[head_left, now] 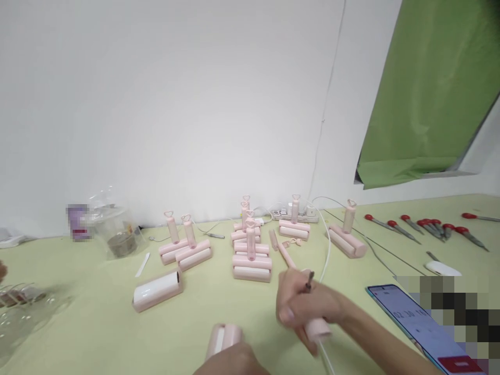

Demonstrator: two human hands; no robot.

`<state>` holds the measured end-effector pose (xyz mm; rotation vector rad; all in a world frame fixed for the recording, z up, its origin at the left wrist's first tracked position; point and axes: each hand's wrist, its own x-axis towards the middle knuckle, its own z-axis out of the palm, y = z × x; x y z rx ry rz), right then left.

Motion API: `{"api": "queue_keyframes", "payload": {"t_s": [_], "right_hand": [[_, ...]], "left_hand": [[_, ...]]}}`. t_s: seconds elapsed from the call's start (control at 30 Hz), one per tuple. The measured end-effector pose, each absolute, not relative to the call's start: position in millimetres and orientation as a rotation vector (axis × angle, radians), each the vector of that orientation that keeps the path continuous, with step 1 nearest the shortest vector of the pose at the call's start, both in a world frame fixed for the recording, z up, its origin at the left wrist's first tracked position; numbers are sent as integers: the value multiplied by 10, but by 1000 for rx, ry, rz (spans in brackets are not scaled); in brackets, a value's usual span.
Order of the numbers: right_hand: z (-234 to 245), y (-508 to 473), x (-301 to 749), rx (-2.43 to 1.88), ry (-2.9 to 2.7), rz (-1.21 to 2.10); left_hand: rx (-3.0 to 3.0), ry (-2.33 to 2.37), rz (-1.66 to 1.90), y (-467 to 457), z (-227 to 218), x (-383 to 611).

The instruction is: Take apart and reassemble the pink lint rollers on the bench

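My left hand [234, 360] is closed at the bottom edge around the near end of a pink lint roller [223, 336]; its fingertips are hidden. To the right, my right hand [308, 304] is closed on a pink tube-shaped part [318, 329], whose round end sticks out below the palm. A thin dark tip [310, 281] pokes up at this hand, its kind unclear. Just beyond the fingers lies a slim pink rod [287, 255], partly covered by the hand. Several pink lint rollers [252, 268] with upright clear-pink handles stand ahead of both hands.
A white-and-pink roll [158, 290] lies left, near a plastic bag [119, 229]. Rightward are a phone [410, 317], a white-handled tool [443, 268] and several red-ended tools [429, 226]. A power strip [295, 214] and cables run along the wall. Clear plastic [27, 323] lies far left.
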<state>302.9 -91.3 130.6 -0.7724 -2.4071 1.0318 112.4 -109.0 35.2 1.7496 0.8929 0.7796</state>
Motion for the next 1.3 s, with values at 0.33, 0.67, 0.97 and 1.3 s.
{"api": "queue_keyframes", "payload": {"t_s": [0.33,0.67,0.97,1.3], "right_hand": [[961,132,3812,-2052,-1703,155],[778,197,4108,-2265,-1798,247],[1078,-465,3115,-1335,-2178,649],[1307,-760,3011,-1278,-1591,522]], "left_hand": [[1488,843,1222,-680,461,1089],[1906,1097,894,-750,680,952],[1793,1244,860,-804,253,693],[1813,1186,964,-739,188,680]]}}
